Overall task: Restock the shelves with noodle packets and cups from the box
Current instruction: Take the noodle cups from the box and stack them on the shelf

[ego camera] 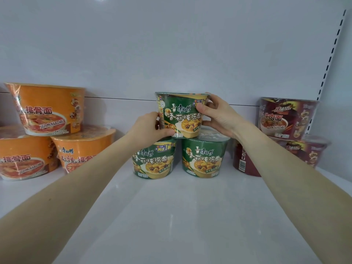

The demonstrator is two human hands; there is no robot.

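A green noodle cup (182,115) rests on top of two other green cups, the lower left one (154,159) and the lower right one (203,159), at the middle of the white shelf (177,216). My left hand (150,126) grips the top cup's lower left side. My right hand (219,115) holds its right side, thumb across the front. Both forearms reach in from the bottom corners.
Three orange noodle cups (47,109) are stacked at the left. Dark red cups (287,119) are stacked at the right, one partly hidden behind my right arm. A slotted upright (329,60) runs up the back right. The shelf's back wall is white.
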